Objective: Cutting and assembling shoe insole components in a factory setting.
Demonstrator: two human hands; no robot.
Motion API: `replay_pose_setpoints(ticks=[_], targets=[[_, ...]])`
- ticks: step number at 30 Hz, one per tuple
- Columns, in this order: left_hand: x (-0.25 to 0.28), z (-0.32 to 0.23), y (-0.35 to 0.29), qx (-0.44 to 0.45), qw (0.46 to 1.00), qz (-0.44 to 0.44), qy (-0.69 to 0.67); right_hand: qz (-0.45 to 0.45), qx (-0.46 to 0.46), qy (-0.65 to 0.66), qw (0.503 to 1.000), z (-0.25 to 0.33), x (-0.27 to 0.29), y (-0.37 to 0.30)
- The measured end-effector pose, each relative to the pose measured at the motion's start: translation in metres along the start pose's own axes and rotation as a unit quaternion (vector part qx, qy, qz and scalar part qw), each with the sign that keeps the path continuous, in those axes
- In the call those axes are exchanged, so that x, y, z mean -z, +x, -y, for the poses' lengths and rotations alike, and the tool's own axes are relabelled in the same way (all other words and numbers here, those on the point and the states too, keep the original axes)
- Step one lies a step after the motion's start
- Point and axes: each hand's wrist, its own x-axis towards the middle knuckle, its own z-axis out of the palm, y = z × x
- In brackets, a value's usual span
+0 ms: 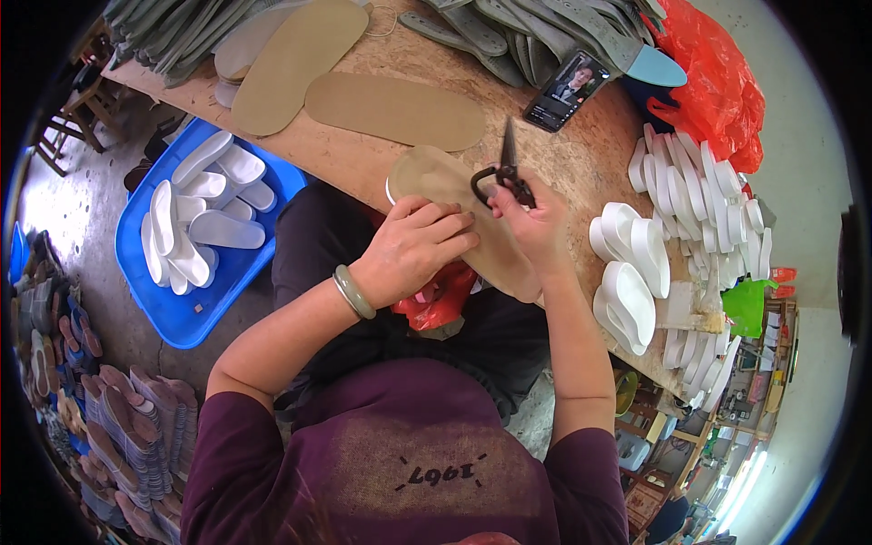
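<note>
A long tan sole-shaped sheet (495, 250) lies across my lap at the table's near edge, with a thin white rim showing at its left end. My left hand (422, 243) is closed on its near side, fingers bent over the top. My right hand (534, 222) holds a pair of black scissors (508, 154), blades pointing away from me, while its palm side hangs over the right part of the sheet. Whether its fingers also touch the sheet, I cannot tell. Two more tan sole-shaped sheets, one lying crosswise (395, 109) and one slanted (300, 64), rest farther back on the table.
Grey soles (490, 36) are piled at the back beside a phone (567, 91). White wedge soles (625, 304) stand along the table's right side, below a red plastic bag (713, 86). On my left, a blue tub (182, 331) holds white soles. Stacked soles (136, 418) cover the lower-left floor.
</note>
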Motion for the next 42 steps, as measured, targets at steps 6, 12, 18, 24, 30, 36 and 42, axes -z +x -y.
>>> replay_pose_setpoints(ticks=[6, 12, 18, 24, 30, 36, 42], targets=[[0.0, -0.001, -0.001, 0.001, 1.0, 0.018, 0.002, -0.042, 0.141, -0.038, 0.988, 0.007, -0.006, -0.004], [0.01, 0.003, 0.006, -0.013, 0.999, 0.043, -0.03, -0.074, -0.036, 0.301, 0.95, -0.004, 0.004, 0.004], [0.037, -0.001, 0.038, 0.053, 0.966, 0.237, -0.086, -0.172, -0.011, 0.531, 0.83, 0.02, 0.035, 0.002], [0.0, -0.057, 0.024, 0.087, 0.971, 0.137, 0.176, -0.067, 0.04, 0.36, 0.93, 0.043, 0.026, 0.006], [0.011, -0.028, 0.031, -0.038, 0.971, 0.236, -0.013, -0.076, 0.003, 0.342, 0.936, 0.037, 0.025, 0.002], [0.002, -0.041, 0.034, 0.017, 0.98, 0.197, 0.03, -0.124, -0.021, 0.232, 0.965, 0.013, 0.019, -0.001], [-0.01, -0.04, 0.027, 0.029, 0.985, 0.166, 0.031, -0.111, 0.066, 0.062, 0.99, 0.021, 0.01, 0.013]])
